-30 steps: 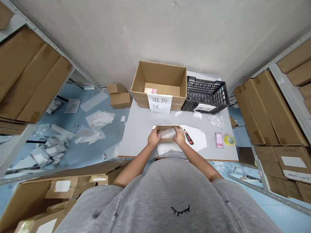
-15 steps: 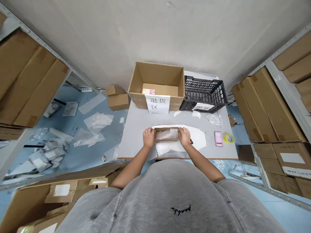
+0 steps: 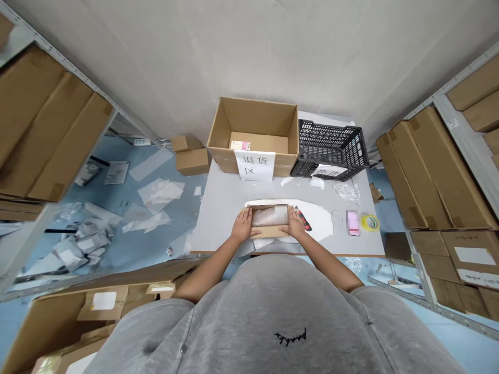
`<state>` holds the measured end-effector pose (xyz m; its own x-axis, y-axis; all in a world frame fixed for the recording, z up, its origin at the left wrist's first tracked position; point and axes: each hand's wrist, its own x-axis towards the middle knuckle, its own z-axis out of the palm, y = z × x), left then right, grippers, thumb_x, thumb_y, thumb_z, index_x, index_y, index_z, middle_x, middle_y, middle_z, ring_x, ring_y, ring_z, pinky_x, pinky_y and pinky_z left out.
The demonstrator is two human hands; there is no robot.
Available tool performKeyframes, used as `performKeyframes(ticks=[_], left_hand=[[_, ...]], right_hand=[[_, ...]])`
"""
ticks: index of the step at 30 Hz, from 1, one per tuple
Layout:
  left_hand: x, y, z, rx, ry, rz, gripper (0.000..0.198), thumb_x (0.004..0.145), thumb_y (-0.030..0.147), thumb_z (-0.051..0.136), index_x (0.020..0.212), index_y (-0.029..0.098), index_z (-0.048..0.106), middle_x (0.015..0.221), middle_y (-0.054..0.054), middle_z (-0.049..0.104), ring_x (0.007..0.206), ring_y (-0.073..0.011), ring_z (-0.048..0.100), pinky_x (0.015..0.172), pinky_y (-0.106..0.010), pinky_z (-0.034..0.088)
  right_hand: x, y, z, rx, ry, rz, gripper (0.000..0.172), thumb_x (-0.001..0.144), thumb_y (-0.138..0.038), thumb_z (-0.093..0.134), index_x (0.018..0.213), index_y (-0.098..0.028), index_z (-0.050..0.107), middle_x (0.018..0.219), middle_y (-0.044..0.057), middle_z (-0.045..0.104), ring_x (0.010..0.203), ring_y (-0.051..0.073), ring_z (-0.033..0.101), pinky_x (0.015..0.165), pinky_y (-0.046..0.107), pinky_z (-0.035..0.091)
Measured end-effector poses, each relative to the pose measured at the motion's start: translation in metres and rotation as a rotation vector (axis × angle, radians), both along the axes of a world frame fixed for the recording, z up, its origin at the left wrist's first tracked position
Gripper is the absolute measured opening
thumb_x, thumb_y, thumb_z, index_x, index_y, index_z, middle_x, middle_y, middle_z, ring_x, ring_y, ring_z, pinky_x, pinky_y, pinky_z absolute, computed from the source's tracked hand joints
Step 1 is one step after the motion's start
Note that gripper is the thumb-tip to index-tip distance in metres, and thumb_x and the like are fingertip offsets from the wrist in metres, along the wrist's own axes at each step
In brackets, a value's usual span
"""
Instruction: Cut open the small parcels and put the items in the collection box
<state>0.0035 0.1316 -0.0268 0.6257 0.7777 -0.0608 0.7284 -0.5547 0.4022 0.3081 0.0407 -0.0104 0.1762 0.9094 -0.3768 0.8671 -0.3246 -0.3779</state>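
Observation:
A small open cardboard box [image 3: 268, 230] lies on the white table [image 3: 222, 202] in front of me, with a pale wrapped item [image 3: 268, 215] inside it. My left hand [image 3: 242, 226] rests against the box's left end, fingers stretched flat. My right hand [image 3: 295, 224] lies against its right end, fingers also flat. The box sits on a sheet of white paper [image 3: 317, 218]. A red utility knife [image 3: 303, 219] lies just right of my right hand.
At the table's back stand a large open carton [image 3: 253, 136] with a paper label and a black plastic crate [image 3: 331, 148]. A pink item [image 3: 352, 223] and a tape roll [image 3: 369, 222] lie at the right. Shelves of cartons flank both sides; paper litters the floor on the left.
The wrapped item has gone from held between my hands down into the small box. My hands have moved from gripping its ends to lying flat on the box's ends.

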Motion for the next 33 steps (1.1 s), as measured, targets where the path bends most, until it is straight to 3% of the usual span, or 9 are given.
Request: performKeyframes(ticks=[7,11,14,18,21,24,27,30,33], left_hand=[[0.004,-0.023,-0.021,-0.08,-0.192,0.116,0.124,0.097,0.069,0.071,0.18,0.014,-0.003,0.184,-0.032,0.014,0.173,-0.0411,0.019,0.132,-0.059,0.032],[0.006,-0.024,-0.006,-0.055,-0.162,0.123,0.091,0.101,0.056,0.069,0.174,0.017,0.031,0.177,-0.028,0.035,0.167,-0.0408,0.033,0.133,-0.06,0.031],[0.01,-0.013,0.012,-0.037,-0.096,-0.013,0.057,0.101,0.046,0.07,0.154,0.025,0.063,0.164,-0.021,0.055,0.156,-0.0389,0.048,0.131,-0.058,0.034],[0.028,0.018,0.03,-0.034,-0.089,-0.292,0.077,0.093,0.047,0.08,0.162,0.025,0.057,0.171,-0.017,0.049,0.161,-0.037,0.041,0.134,-0.052,0.029],[0.045,0.04,0.033,-0.056,-0.063,-0.264,0.087,0.093,0.052,0.078,0.17,0.021,0.048,0.168,-0.019,0.052,0.155,-0.0387,0.046,0.132,-0.051,0.031],[0.056,0.051,0.029,-0.08,-0.01,-0.164,0.075,0.102,0.05,0.066,0.17,0.022,0.049,0.16,-0.019,0.056,0.143,-0.037,0.055,0.122,-0.049,0.043],[0.064,0.052,0.021,-0.107,0.065,-0.165,0.067,0.1,0.048,0.067,0.163,0.028,0.058,0.159,-0.017,0.058,0.141,-0.0374,0.054,0.117,-0.049,0.046],[0.072,0.05,0.01,-0.222,0.162,-0.245,0.042,0.097,0.046,0.069,0.133,0.028,0.078,0.145,-0.014,0.071,0.141,-0.0385,0.055,0.119,-0.054,0.043],[0.081,0.051,-0.001,-0.296,0.157,-0.203,0.026,0.095,0.042,0.069,0.101,0.021,0.083,0.111,-0.016,0.081,0.124,-0.0364,0.067,0.117,-0.053,0.046]], right_hand=[[0.002,-0.001,-0.014,0.125,0.182,-0.033,0.143,0.076,-0.051,0.097,0.182,-0.012,0.008,0.182,0.026,0.027,0.168,0.035,0.035,0.135,0.044,0.03],[0.001,0.0,-0.014,0.097,0.214,-0.048,0.144,0.077,-0.051,0.095,0.182,-0.01,0.005,0.184,0.028,0.019,0.172,0.036,0.024,0.137,0.047,0.027],[-0.003,-0.002,-0.013,0.085,0.204,-0.049,0.148,0.075,-0.053,0.097,0.182,-0.01,0.003,0.185,0.028,0.013,0.174,0.037,0.015,0.138,0.05,0.024],[-0.008,-0.004,-0.007,0.137,0.18,-0.031,0.145,0.073,-0.053,0.099,0.181,-0.013,0.012,0.186,0.027,0.011,0.174,0.036,0.013,0.139,0.05,0.022],[-0.011,-0.006,-0.002,0.109,0.157,-0.032,0.122,0.073,-0.052,0.101,0.175,-0.022,0.04,0.187,0.023,0.009,0.174,0.039,0.014,0.136,0.055,0.026],[-0.018,-0.006,0.002,0.042,0.127,-0.025,0.077,0.078,-0.046,0.099,0.148,-0.024,0.074,0.189,0.016,0.0,0.173,0.045,0.009,0.134,0.061,0.025],[-0.027,-0.006,0.006,-0.028,0.096,-0.043,0.045,0.083,-0.039,0.096,0.124,-0.024,0.085,0.19,0.009,-0.009,0.173,0.049,0.002,0.133,0.068,0.021],[-0.032,-0.007,0.012,-0.042,0.054,-0.035,0.038,0.089,-0.031,0.091,0.126,-0.028,0.084,0.19,0.005,-0.012,0.172,0.049,-0.006,0.132,0.073,0.015],[-0.031,-0.007,0.019,-0.03,0.029,-0.014,0.05,0.091,-0.027,0.088,0.14,-0.032,0.078,0.19,0.006,-0.011,0.172,0.049,-0.007,0.131,0.075,0.012]])
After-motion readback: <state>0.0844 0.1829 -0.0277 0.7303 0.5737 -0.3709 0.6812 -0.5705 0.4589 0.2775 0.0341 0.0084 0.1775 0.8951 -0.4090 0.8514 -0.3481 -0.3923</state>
